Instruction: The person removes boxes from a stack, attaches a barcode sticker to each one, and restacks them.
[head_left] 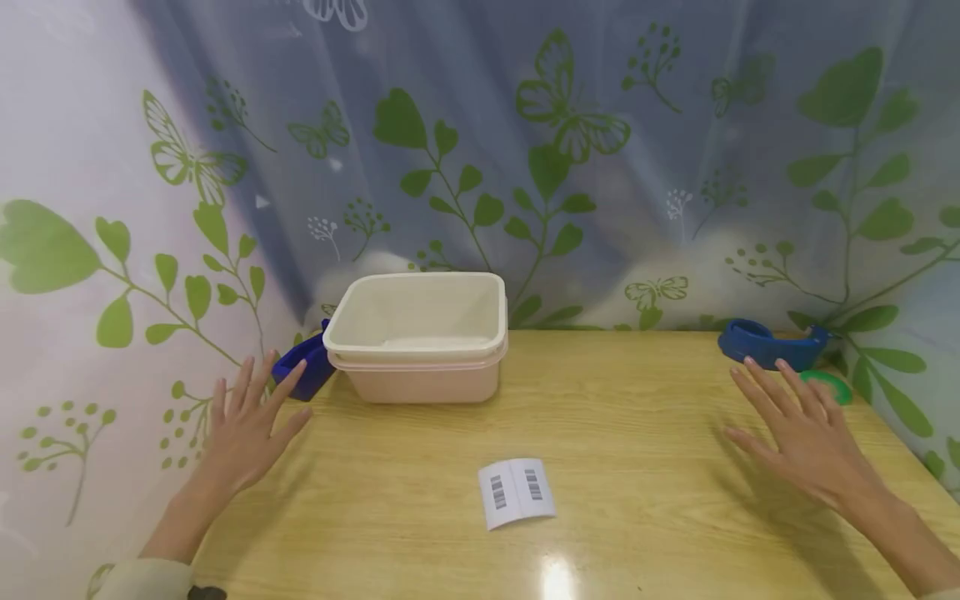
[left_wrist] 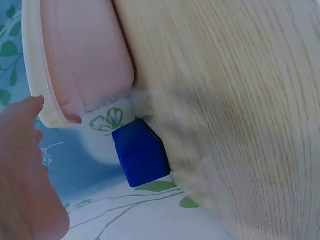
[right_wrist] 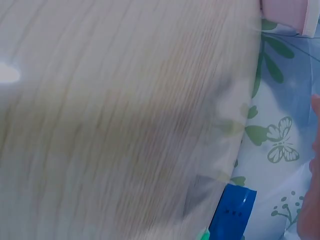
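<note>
My left hand (head_left: 251,433) hovers over the table's left side with its fingers spread, holding nothing. Just beyond its fingertips lies a dark blue plastic object (head_left: 306,367), partly hidden behind the basins; its kind cannot be told. Two nested basins, a cream one (head_left: 416,343) inside a pink one (head_left: 427,385), stand at the back left. Over the right side my right hand (head_left: 806,433) is held with fingers extended and nothing in it. Past its fingertips sit a blue tape dispenser (head_left: 772,346) and a green ring (head_left: 827,387). A folded white paper with barcodes (head_left: 517,493) lies at front centre.
The wooden table (head_left: 615,433) runs back to a hanging curtain (head_left: 480,150) printed with green leaves and butterflies. The curtain also closes off the left and right sides. A bright light reflection shows at the table's front.
</note>
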